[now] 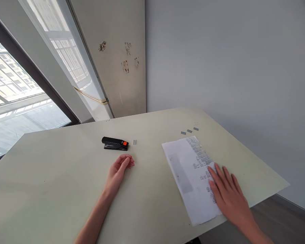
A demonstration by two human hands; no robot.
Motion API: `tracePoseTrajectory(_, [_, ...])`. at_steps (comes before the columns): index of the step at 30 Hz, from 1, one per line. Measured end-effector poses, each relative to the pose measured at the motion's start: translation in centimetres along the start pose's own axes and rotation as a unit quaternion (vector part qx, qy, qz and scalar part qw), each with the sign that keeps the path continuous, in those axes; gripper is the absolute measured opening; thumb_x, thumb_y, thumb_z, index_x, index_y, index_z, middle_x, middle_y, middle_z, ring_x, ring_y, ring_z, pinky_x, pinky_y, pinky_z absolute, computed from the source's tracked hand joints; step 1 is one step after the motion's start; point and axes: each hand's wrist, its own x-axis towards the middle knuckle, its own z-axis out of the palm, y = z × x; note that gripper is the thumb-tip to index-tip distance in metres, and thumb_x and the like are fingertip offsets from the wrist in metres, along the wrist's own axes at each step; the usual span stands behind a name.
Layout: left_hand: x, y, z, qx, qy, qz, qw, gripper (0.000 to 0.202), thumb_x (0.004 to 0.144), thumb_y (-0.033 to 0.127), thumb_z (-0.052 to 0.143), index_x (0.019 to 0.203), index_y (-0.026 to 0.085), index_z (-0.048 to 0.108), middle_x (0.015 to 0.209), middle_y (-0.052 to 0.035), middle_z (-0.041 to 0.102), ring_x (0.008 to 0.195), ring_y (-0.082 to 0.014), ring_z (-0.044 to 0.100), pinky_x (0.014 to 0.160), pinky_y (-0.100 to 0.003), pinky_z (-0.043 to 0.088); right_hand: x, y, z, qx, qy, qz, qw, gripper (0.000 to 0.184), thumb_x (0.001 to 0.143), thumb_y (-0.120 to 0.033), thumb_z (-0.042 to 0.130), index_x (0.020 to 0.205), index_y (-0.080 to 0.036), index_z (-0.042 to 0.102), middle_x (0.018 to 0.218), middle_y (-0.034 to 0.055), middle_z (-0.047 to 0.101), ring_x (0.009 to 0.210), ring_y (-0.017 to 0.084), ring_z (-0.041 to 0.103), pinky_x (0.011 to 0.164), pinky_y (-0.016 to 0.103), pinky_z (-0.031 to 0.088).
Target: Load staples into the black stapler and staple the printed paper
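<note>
My left hand rests on the table just in front of a black stapler with an orange-red patch at one end. Its fingers are loosely curled in with the thumb over them, and nothing shows in them. A short strip of staples lies beside the stapler's right end. Flat over the right edge of a sheet of printed paper is my right hand, fingers stretched out. Part of the print is hidden under it. Beyond the paper's far edge lie three more small staple strips.
The pale table meets a grey wall on the right and a scuffed cabinet side at the back. A window is at the left. Dark floor shows past the table's front right edge.
</note>
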Motion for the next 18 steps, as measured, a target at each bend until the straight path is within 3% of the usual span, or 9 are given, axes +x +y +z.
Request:
tracePoseTrajectory(2, [-0.7, -0.3, 0.6, 0.121, -0.014, 0.066, 0.99, 0.03, 0.101, 0.049, 0.058, 0.101, 0.021, 0.069, 0.101, -0.0072, 0.072, 0.098, -0.0224, 0.067, 0.092, -0.035, 0.052, -1.0, -2.9, 0.0, 0.047, -0.027, -0.003, 0.999, 0.063, 0.108, -0.052, 0.038, 0.168, -0.042, 0.021, 0.176, -0.0048, 0.016, 0.161, 0.038, 0.016, 0.126, 0.071, 0.023])
tracePoseTrajectory(4, [-1.4, -0.5, 1.2, 0.239, -0.048, 0.147, 0.959, 0.026, 0.104, 0.044, 0.053, 0.108, 0.023, 0.069, 0.121, -0.0095, 0.073, 0.118, -0.0266, 0.065, 0.105, -0.042, 0.05, -1.8, -5.3, -0.4, 0.122, -0.094, 0.003, 0.988, 0.063, 0.108, -0.053, 0.039, 0.167, -0.047, 0.018, 0.176, -0.0075, 0.017, 0.161, 0.037, 0.018, 0.122, 0.068, 0.035])
tracePoseTrajectory(8, [-2.7, -0.9, 2.1, 0.423, -0.165, 0.264, 0.851, 0.039, 0.108, 0.042, 0.051, 0.143, 0.029, 0.058, 0.16, -0.0069, 0.05, 0.155, -0.0306, 0.035, 0.124, -0.053, 0.035, -1.8, -7.0, -1.6, 0.224, -0.103, 0.061, 0.967, 0.062, 0.109, -0.053, 0.038, 0.167, -0.048, 0.017, 0.175, -0.0087, 0.019, 0.16, 0.033, 0.023, 0.11, 0.054, 0.057])
tracePoseTrajectory(11, [-3.5, -0.9, 1.8, 0.508, -0.209, 0.281, 0.787, 0.058, 0.107, 0.048, 0.052, 0.161, 0.032, 0.039, 0.169, -0.0038, 0.037, 0.16, -0.0309, 0.024, 0.128, -0.056, 0.03, -1.0, -6.9, -1.9, 0.217, -0.107, 0.01, 0.97, 0.059, 0.108, -0.052, 0.042, 0.165, -0.046, 0.028, 0.174, -0.0087, 0.025, 0.16, 0.033, 0.025, 0.116, 0.055, 0.052])
tracePoseTrajectory(14, [-4.6, -0.7, 0.3, 0.55, -0.218, 0.271, 0.759, 0.062, 0.107, 0.049, 0.051, 0.165, 0.033, 0.032, 0.171, -0.0016, 0.03, 0.16, -0.0303, 0.022, 0.128, -0.056, 0.029, -0.4, -6.8, -1.7, 0.182, -0.129, -0.052, 0.973, 0.06, 0.108, -0.05, 0.045, 0.165, -0.044, 0.03, 0.172, -0.0074, 0.029, 0.16, 0.032, 0.023, 0.126, 0.061, 0.035])
tracePoseTrajectory(18, [-6.3, 0.0, -3.2, 0.556, -0.211, 0.24, 0.767, 0.052, 0.111, 0.039, 0.045, 0.162, 0.035, 0.037, 0.171, 0.0017, 0.03, 0.16, -0.0274, 0.022, 0.129, -0.052, 0.028, -0.3, -6.8, -1.0, 0.168, -0.107, -0.073, 0.977, 0.06, 0.109, -0.047, 0.046, 0.166, -0.041, 0.029, 0.172, -0.0051, 0.032, 0.16, 0.03, 0.026, 0.126, 0.06, 0.037])
